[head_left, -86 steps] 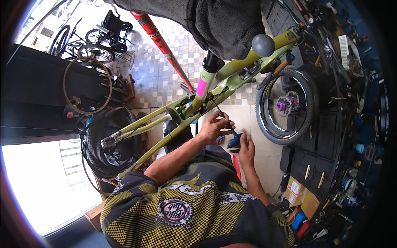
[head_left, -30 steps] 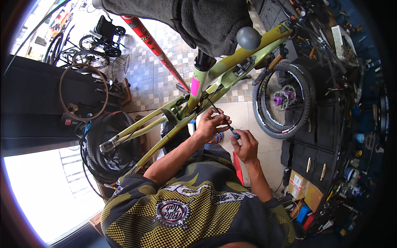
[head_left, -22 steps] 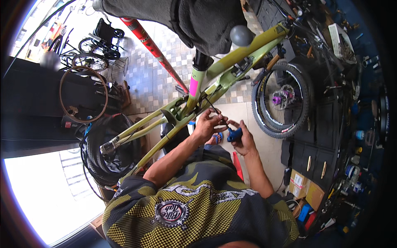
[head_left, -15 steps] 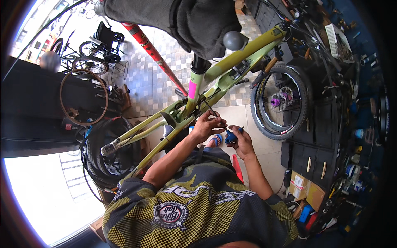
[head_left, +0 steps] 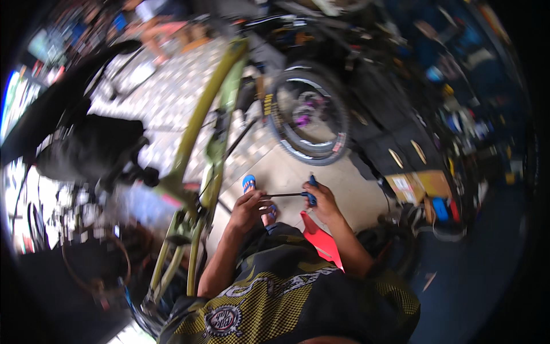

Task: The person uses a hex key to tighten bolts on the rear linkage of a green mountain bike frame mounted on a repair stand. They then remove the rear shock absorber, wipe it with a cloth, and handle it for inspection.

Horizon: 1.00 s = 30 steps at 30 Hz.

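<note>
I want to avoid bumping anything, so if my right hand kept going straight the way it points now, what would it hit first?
Probably the bike wheel leaning upright ahead. The right hand, gripping the blue-handled tool, points up and away over bare floor. The picture is blurred, so depth is uncertain.

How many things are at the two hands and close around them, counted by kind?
Hands: 2, left hand and right hand
Blue-handled tool, held between both hands: 1
Olive-green bicycle frame: 1
Bicycle wheel with purple hub: 1
Blue sandal on the floor: 1
Red flat piece under the right forearm: 1
Total: 7
</note>
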Each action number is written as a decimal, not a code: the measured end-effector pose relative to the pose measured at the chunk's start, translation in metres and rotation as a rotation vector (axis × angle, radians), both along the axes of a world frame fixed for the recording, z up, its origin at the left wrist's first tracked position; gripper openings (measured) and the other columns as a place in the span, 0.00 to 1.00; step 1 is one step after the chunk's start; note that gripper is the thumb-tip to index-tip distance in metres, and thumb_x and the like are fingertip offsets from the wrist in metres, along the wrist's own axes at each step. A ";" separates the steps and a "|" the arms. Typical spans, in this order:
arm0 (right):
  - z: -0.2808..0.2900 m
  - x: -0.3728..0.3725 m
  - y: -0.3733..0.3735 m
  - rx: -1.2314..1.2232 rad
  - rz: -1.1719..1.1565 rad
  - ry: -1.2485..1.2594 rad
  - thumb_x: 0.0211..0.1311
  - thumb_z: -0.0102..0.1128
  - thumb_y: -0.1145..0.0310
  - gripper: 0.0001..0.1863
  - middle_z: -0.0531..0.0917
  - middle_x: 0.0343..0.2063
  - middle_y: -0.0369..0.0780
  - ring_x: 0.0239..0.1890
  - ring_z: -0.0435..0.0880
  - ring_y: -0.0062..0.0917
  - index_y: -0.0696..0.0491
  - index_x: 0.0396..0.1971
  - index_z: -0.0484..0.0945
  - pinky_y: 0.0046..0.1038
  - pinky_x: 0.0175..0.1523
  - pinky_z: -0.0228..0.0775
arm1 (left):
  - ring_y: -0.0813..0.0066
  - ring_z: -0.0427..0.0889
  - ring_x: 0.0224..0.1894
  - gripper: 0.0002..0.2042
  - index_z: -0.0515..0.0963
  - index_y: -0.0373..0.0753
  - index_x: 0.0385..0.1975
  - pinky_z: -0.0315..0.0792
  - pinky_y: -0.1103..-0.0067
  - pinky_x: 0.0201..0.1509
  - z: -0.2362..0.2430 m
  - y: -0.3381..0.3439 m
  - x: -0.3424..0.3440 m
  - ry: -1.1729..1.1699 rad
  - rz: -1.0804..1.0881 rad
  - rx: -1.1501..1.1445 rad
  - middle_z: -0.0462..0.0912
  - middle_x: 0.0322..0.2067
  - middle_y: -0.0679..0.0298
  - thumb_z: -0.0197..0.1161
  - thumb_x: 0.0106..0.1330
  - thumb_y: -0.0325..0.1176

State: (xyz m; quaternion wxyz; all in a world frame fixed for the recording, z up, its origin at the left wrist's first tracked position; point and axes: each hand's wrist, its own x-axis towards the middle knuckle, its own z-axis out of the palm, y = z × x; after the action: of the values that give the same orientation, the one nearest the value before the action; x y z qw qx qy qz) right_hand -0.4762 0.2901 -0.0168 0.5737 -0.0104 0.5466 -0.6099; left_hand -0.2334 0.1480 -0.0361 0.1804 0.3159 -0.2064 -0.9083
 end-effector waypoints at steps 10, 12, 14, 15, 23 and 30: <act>0.018 -0.078 -0.005 -0.459 -0.027 0.253 0.75 0.65 0.58 0.18 0.82 0.44 0.32 0.52 0.79 0.18 0.53 0.56 0.78 0.24 0.57 0.68 | 0.66 0.89 0.41 0.11 0.82 0.34 0.52 0.86 0.67 0.49 -0.015 -0.032 -0.168 0.078 -0.535 -0.128 0.90 0.41 0.55 0.66 0.76 0.31; 0.001 -0.102 -0.007 -0.417 -0.169 0.072 0.78 0.61 0.58 0.14 0.84 0.41 0.36 0.48 0.82 0.20 0.54 0.48 0.81 0.26 0.57 0.72 | 0.65 0.89 0.42 0.12 0.82 0.32 0.54 0.86 0.68 0.49 -0.017 -0.041 -0.208 0.085 -0.644 -0.148 0.89 0.41 0.55 0.65 0.76 0.31; 0.002 -0.139 -0.005 -0.399 -0.323 0.036 0.78 0.60 0.58 0.14 0.85 0.37 0.38 0.45 0.83 0.22 0.56 0.44 0.82 0.28 0.55 0.74 | 0.67 0.88 0.47 0.16 0.80 0.32 0.57 0.83 0.69 0.53 -0.014 -0.057 -0.258 0.102 -0.823 -0.307 0.89 0.46 0.55 0.62 0.79 0.36; 0.004 -0.155 0.004 -0.376 -0.399 0.013 0.78 0.59 0.59 0.15 0.85 0.35 0.39 0.43 0.84 0.23 0.56 0.42 0.83 0.28 0.55 0.75 | 0.67 0.88 0.49 0.17 0.80 0.32 0.58 0.83 0.69 0.54 -0.011 -0.059 -0.283 0.093 -0.900 -0.394 0.89 0.48 0.56 0.61 0.80 0.38; 0.131 -0.359 0.070 -0.226 -0.883 0.430 0.76 0.62 0.60 0.19 0.78 0.24 0.33 0.20 0.75 0.16 0.54 0.60 0.81 0.22 0.22 0.65 | 0.63 0.90 0.48 0.23 0.84 0.27 0.48 0.80 0.66 0.58 -0.008 -0.081 -0.442 0.124 -1.005 -0.745 0.90 0.41 0.53 0.52 0.84 0.46; 0.143 -0.577 0.110 0.079 -0.794 0.652 0.74 0.66 0.61 0.20 0.83 0.35 0.31 0.25 0.78 0.15 0.51 0.61 0.83 0.22 0.26 0.68 | 0.59 0.88 0.49 0.42 0.88 0.29 0.44 0.75 0.68 0.64 0.029 -0.090 -0.530 -0.086 -1.161 -0.916 0.91 0.41 0.48 0.33 0.83 0.63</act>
State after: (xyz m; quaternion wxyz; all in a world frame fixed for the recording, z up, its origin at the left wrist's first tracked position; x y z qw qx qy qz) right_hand -1.0532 0.4000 0.1263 0.0977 0.0300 0.6815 -0.7246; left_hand -0.7633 0.0578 -0.0075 -0.2233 0.0842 -0.7055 -0.6673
